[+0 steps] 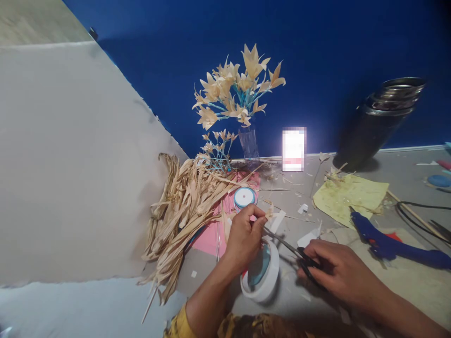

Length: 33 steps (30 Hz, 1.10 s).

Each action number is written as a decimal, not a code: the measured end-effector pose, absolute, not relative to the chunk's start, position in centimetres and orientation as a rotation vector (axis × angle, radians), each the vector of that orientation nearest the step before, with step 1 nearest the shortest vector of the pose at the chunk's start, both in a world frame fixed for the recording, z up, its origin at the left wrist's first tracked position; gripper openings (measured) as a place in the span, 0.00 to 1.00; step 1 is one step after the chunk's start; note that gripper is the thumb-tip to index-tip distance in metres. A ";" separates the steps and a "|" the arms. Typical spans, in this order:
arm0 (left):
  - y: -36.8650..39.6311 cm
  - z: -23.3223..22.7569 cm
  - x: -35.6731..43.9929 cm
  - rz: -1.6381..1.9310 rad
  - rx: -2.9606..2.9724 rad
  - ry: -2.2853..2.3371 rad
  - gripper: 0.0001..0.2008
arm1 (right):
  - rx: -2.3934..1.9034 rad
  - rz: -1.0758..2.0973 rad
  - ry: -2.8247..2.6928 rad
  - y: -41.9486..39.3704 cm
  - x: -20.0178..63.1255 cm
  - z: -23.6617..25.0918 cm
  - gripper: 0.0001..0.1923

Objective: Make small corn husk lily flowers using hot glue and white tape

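Your left hand (pixel 243 237) pinches a small husk piece (pixel 269 214); your right hand (pixel 334 272) closes around the scissors (pixel 292 249). Keep the blades near your pinch and cut slowly.

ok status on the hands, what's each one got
Left hand pinching a husk scrap. Right hand on scissors, blades at the scrap. Tape roll below, glue gun off right.

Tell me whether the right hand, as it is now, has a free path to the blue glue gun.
Probably yes. The right hand holds the scissors, so it is not free to grip, but the glue gun lies close by on its side of the table with nothing between them.
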State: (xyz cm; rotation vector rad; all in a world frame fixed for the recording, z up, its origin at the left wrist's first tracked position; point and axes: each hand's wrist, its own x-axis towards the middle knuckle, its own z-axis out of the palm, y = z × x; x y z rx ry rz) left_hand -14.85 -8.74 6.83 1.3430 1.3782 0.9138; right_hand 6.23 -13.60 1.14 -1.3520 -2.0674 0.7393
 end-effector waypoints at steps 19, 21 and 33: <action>-7.8 6.4 -22.1 0.862 1.087 1.300 0.19 | -1.213 0.055 -2.353 -14.0 7.5 -1.9 0.05; -8.2 5.7 -20.0 0.734 0.948 1.165 0.24 | -1.194 0.012 -2.401 -14.0 7.6 -1.7 0.07; -9.1 3.4 -14.9 0.977 0.954 1.128 0.15 | -1.322 -0.001 -2.488 -14.7 9.0 -1.5 0.02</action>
